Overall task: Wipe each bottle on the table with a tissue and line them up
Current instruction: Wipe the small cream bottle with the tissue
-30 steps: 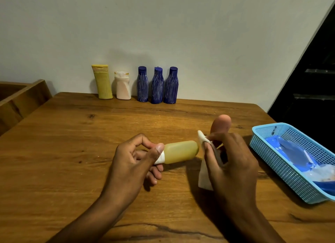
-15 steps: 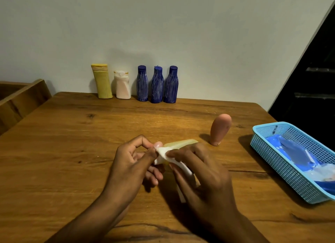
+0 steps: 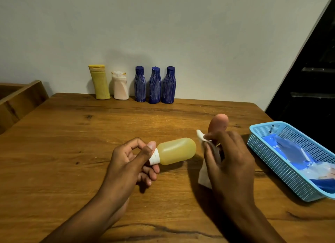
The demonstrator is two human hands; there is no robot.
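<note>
My left hand (image 3: 130, 161) pinches the white cap of a small yellow bottle (image 3: 176, 151) and holds it sideways above the wooden table (image 3: 72, 152). Just right of the bottle's rounded end, my right hand (image 3: 228, 157) grips a white tissue (image 3: 204, 177), a short gap apart from the bottle. A pink bottle (image 3: 218, 123) stands behind my right hand, partly hidden. Along the wall stand a yellow tube (image 3: 99, 82), a pale pink bottle (image 3: 120, 86) and three blue bottles (image 3: 155, 86) in a row.
A light blue plastic basket (image 3: 272, 152) with blue packets sits at the right table edge. A wooden chair or frame (image 3: 20, 99) is at the far left. A dark opening lies to the right of the wall.
My right hand with the tissue slid left along the yellow bottle to its cap, then came back off its rounded end to the right. My left hand kept its hold.
</note>
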